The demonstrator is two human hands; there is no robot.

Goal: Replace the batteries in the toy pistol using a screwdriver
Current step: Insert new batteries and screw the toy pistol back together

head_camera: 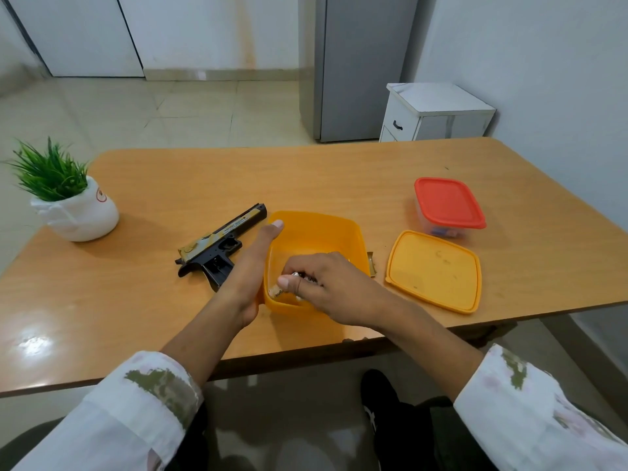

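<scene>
Your right hand is down inside the open yellow container, which sits about mid-bench toward the near edge. The fingers are curled and pinching a couple of small batteries. One silver end pokes out above your thumb and another battery shows just below it, though I honestly can't tell the exact count.

Your left hand is laid flat against the container's left outer wall. The thumb is stretched straight along the rim toward its far-left corner and isn't wrapped around anything, so it's just bracing the tub.

The toy pistol is lying on its side on the bench, just left of the container and right beside your left hand. It's black with a tan-gold slide, the barrel points toward the far edge and the grip toward the near edge.

The container's yellow lid lies flat to the right of it, close to the near edge. A small tan piece sits between the lid and the container, touching or almost touching the tub's right wall.

Farther back on the right there's a clear box with a red lid, closed. A potted green plant in a white pot sits at the far-left corner.
</scene>
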